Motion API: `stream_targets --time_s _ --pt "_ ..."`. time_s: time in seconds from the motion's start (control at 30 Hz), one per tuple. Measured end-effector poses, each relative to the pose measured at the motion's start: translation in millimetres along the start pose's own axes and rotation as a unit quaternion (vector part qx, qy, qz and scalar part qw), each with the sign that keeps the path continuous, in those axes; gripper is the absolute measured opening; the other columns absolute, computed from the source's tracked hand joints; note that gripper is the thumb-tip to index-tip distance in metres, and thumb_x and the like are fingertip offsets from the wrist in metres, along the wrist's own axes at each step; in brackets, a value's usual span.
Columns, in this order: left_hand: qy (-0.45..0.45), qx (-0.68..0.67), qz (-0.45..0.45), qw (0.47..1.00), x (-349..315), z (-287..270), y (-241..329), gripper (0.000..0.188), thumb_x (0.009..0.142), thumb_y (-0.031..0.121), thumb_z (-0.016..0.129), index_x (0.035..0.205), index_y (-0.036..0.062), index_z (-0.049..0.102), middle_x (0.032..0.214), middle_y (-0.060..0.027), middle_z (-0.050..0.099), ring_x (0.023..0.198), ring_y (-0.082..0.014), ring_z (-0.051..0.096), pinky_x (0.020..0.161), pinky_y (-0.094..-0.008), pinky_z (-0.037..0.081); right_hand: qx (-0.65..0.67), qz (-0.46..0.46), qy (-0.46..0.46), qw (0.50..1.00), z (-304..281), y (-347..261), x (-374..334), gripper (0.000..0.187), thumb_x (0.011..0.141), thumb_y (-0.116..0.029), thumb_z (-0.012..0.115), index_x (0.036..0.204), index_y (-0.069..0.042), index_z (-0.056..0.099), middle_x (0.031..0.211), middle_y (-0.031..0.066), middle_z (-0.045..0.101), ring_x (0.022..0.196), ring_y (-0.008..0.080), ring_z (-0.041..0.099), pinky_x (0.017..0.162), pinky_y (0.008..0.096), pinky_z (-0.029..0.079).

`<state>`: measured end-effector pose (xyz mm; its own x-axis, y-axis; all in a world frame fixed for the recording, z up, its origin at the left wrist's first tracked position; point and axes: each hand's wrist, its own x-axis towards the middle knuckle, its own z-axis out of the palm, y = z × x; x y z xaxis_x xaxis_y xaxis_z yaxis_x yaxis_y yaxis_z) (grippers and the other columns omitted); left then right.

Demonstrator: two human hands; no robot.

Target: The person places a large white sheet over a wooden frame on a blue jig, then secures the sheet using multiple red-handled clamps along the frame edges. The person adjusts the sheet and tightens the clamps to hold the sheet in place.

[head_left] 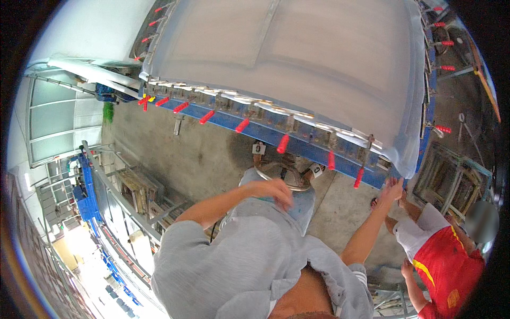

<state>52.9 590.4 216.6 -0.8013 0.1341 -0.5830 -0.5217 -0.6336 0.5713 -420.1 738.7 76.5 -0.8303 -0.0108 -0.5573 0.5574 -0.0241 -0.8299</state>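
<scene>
A pale sheet, which looks like thin mesh, is stretched across a large blue-edged frame table. Along its near edge, toggle clamps with red handles grip the sheet over white strips. At the near right corner, my right hand is closed just below the hanging corner of the sheet; whatever lies in its fingers is too small to make out. My left hand hovers in front of my body, above my lap, away from the table. Its fingers are smeared by motion, and I see nothing in it.
A person in a red shirt stands close on my right, near that corner. Stacked frames lean beyond them. Below me is a rounded metal bar between my feet. Metal railings and wooden frames stand to the left.
</scene>
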Motion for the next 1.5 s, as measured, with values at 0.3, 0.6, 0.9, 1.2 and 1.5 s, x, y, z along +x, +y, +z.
stream_targets --time_s 0.3,0.6,0.9,1.2,1.5 --pt "0.468 -0.42 0.253 0.735 -50.0 -230.3 5.8 0.027 0.081 0.027 0.069 0.087 0.0031 0.058 0.075 -0.0085 0.064 0.054 -0.015 0.057 0.041 -0.0235 0.039 -0.07 -0.215 0.038 0.973 35.2 8.7 -274.5 0.014 0.087 -0.011 0.057 0.078 0.0 0.057 0.068 0.0054 0.058 0.059 0.0148 0.056 0.056 0.027 0.048" --pt "0.499 -0.318 0.204 0.78 -15.8 -288.4 0.6 0.012 0.081 0.008 0.062 0.078 -0.0018 0.055 0.068 -0.0108 0.062 0.047 -0.0154 0.056 0.037 -0.025 0.04 -0.358 -0.264 -0.249 0.861 221.7 84.2 -495.3 0.023 0.086 -0.017 0.061 0.097 0.003 0.063 0.084 0.0112 0.065 0.073 0.0195 0.063 0.068 0.0317 0.051" --pt "0.537 -0.243 0.212 0.78 -37.7 -267.3 19.9 0.011 0.077 0.004 0.06 0.073 -0.0049 0.055 0.062 -0.0089 0.058 0.047 -0.0148 0.056 0.039 -0.027 0.043 -0.769 -0.117 -0.307 0.549 297.2 181.3 -461.2 0.038 0.089 -0.034 0.051 0.099 0.003 0.054 0.08 0.0238 0.064 0.078 0.0409 0.064 0.069 0.0486 0.05" --pt "0.552 -0.18 0.132 0.804 -48.7 -266.9 32.3 0.013 0.076 0.007 0.061 0.071 -0.0044 0.057 0.061 -0.0124 0.061 0.046 -0.0152 0.056 0.039 -0.0275 0.041 -0.635 -0.328 -0.217 0.665 234.5 279.5 -441.9 0.026 0.092 -0.028 0.05 0.099 -0.004 0.046 0.069 0.0227 0.061 0.064 0.0414 0.061 0.054 0.0511 0.047" --pt "0.49 -0.223 0.189 0.822 -40.4 -277.9 6.5 0.016 0.08 0.013 0.062 0.074 -0.0008 0.059 0.062 -0.0106 0.062 0.047 -0.0173 0.056 0.042 -0.0304 0.041 -0.701 -0.389 -0.251 0.542 254.6 186.8 -464.4 0.04 0.085 -0.038 0.058 0.106 -0.004 0.056 0.107 0.0179 0.058 0.107 0.0343 0.052 0.079 0.0453 0.049"
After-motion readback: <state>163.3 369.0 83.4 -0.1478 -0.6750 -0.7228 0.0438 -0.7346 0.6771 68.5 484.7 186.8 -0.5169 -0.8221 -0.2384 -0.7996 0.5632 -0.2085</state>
